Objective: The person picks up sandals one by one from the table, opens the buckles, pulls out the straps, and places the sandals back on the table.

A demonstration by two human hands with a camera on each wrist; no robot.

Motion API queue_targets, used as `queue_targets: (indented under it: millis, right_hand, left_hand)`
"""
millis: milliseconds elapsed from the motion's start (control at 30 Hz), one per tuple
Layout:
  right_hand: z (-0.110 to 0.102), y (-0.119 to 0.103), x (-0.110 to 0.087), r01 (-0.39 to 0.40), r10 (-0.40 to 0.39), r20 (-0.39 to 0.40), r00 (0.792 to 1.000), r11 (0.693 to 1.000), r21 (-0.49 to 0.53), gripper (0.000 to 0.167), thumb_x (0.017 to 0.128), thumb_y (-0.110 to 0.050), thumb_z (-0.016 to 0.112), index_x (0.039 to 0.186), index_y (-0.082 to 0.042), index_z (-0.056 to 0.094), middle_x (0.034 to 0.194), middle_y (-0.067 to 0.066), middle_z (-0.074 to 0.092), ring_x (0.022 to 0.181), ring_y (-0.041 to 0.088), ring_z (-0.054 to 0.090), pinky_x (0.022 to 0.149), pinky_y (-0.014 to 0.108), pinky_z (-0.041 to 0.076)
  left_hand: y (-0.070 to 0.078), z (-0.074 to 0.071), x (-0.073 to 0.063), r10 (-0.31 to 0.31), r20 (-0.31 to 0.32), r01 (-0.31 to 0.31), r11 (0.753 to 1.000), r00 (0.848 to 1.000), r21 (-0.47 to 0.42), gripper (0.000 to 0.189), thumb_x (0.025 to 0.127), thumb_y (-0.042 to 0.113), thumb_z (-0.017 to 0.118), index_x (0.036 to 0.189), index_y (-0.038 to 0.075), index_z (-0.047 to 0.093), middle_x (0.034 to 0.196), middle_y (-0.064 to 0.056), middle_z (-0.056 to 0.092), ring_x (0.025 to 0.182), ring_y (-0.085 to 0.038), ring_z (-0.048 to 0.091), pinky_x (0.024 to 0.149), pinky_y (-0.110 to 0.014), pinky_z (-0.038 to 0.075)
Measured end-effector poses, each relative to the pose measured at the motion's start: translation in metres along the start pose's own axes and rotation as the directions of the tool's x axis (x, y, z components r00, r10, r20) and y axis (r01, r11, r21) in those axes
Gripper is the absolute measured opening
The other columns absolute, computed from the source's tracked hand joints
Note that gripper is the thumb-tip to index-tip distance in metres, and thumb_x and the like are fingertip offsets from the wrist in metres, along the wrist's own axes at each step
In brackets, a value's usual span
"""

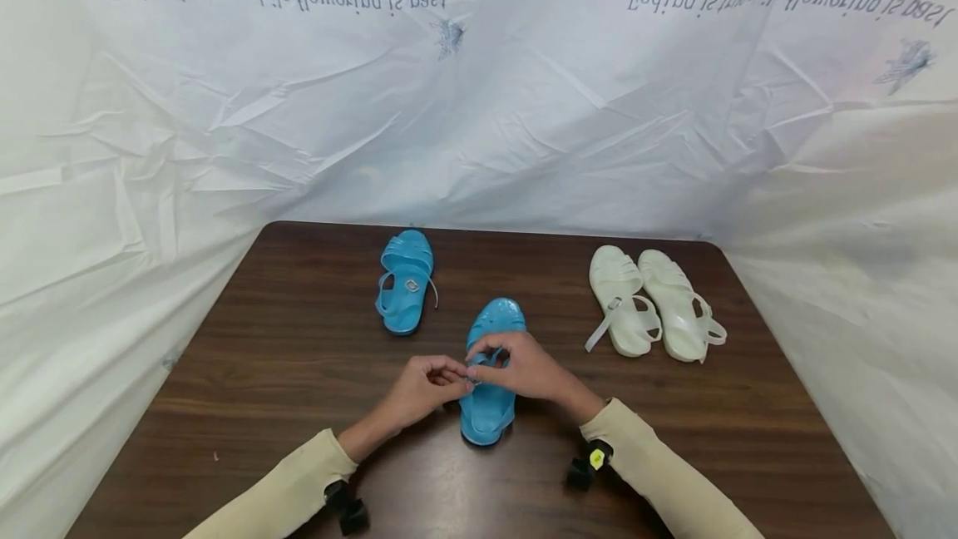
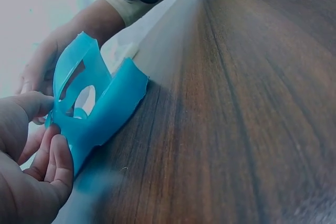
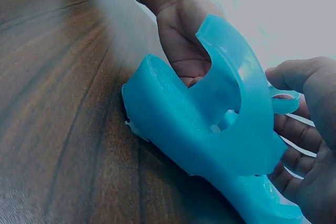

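A blue sandal (image 1: 488, 418) lies on the table in front of me, its toe pointing away. From its left side my left hand (image 1: 425, 388) pinches the ankle strap near the buckle; the left wrist view shows thumb and fingertips on the edge of the blue strap (image 2: 76, 66). My right hand (image 1: 525, 366) arches over the middle of the sandal and grips the strap's end between thumb and fingers. In the right wrist view the looped strap end (image 3: 286, 104) shows between that thumb and the fingers. The buckle is mostly hidden behind the fingertips.
A second blue sandal (image 1: 405, 306) lies farther back on the left, its strap undone. Two white sandals (image 1: 619, 302) stand side by side at the back right. The dark wooden table (image 1: 299, 339) ends at a white plastic sheet (image 1: 479, 148).
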State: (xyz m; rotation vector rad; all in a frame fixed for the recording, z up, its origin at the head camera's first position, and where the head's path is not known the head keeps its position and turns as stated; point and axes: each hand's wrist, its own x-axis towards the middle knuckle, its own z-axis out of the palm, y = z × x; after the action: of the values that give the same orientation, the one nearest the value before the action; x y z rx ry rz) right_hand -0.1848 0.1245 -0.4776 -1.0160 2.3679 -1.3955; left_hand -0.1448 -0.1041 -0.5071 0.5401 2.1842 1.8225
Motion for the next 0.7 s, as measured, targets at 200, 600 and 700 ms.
queue_targets:
  millis: [200,600,700]
  right_hand:
    - [-0.0043,-0.0037,-0.0013,0.010,-0.007,0.032,0.999,0.994,-0.112,0.013,0.098,-0.030,0.072,0.104,-0.020,0.076,0.097,-0.012,0.071,0.087,0.006,0.063,0.080,0.032,0.056]
    - [-0.0051,-0.0045,-0.0042,0.023,-0.019,0.025,0.999,0.989,-0.149,0.015,0.098,-0.035,0.071,0.105,-0.022,0.077,0.098,-0.016,0.072,0.090,0.003,0.065,0.080,0.030,0.057]
    - [-0.0038,-0.0022,-0.0046,0.013,-0.012,0.010,1.000,0.990,-0.140,0.016,0.098,-0.037,0.071,0.106,-0.025,0.078,0.099,-0.018,0.073,0.090,0.003,0.066,0.079,0.028,0.056]
  left_hand:
    - [0.0019,-0.0009,0.0003,-0.035,-0.003,0.035,0.999,0.999,0.017,0.020,0.095,0.017,0.075,0.109,0.003,0.076,0.096,-0.012,0.075,0.076,-0.025,0.067,0.058,-0.028,0.054]
    - [0.0032,0.0041,0.0029,-0.016,-0.018,0.016,0.999,1.000,0.042,0.019,0.094,0.020,0.077,0.107,0.006,0.077,0.091,-0.007,0.069,0.064,-0.010,0.057,0.054,-0.024,0.049]
    - [0.0040,0.0053,0.0037,-0.030,-0.016,0.031,0.999,0.999,0.044,0.020,0.093,0.019,0.078,0.107,0.005,0.078,0.093,-0.009,0.070,0.066,-0.011,0.059,0.056,-0.025,0.051]
